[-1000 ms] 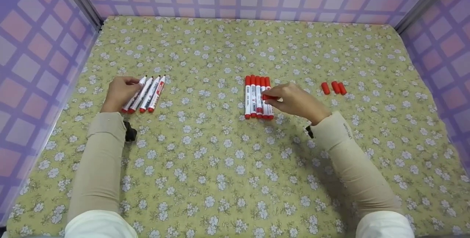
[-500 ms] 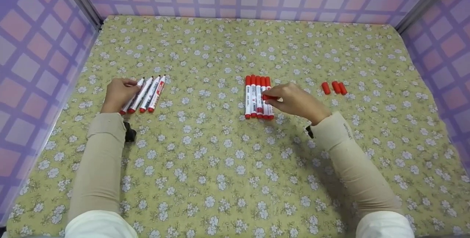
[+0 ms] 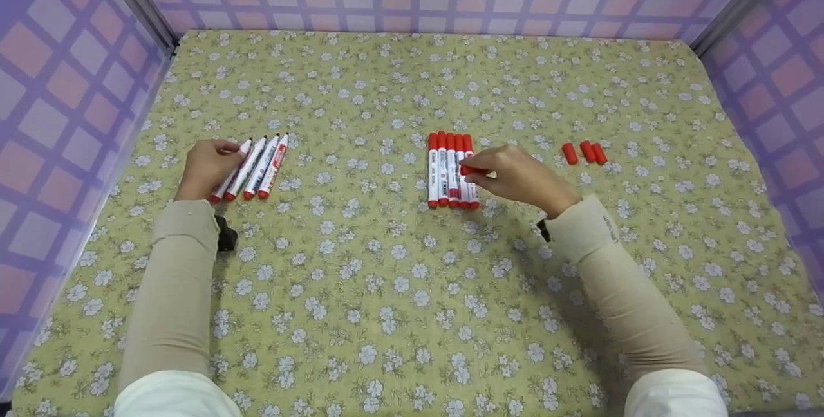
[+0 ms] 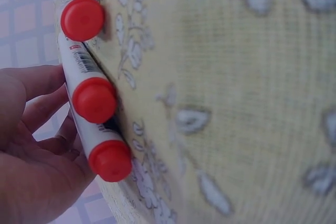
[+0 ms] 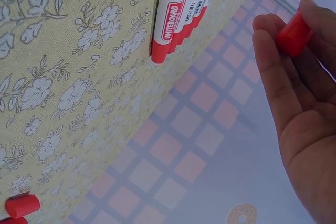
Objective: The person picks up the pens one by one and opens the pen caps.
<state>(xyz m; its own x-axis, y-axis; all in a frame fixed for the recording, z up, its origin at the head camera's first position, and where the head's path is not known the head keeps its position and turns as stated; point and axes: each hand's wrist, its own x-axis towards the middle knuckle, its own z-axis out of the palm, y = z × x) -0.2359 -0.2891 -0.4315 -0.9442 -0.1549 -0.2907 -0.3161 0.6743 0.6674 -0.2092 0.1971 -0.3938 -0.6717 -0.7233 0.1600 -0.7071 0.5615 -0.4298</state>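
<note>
Right hand (image 3: pixel 521 176) pinches a small red plastic cap (image 5: pixel 294 34); loose grip may drop it onto the capped markers (image 3: pixel 450 169). Left hand (image 3: pixel 206 166) curls around an uncapped white whiteboard marker (image 3: pixel 230 170); sliding may scatter its row

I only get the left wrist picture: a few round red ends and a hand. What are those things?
Observer: Whiteboard markers. The head view shows four uncapped markers lying side by side on the flowered cloth, with the left hand holding the leftmost marker.
Operator: And what is the other hand doing?
Observer: The right hand pinches a red cap between thumb and fingertips.
Operator: Is anything near it?
Observer: Five capped markers lie in a tight row just beside its fingertips.
</note>
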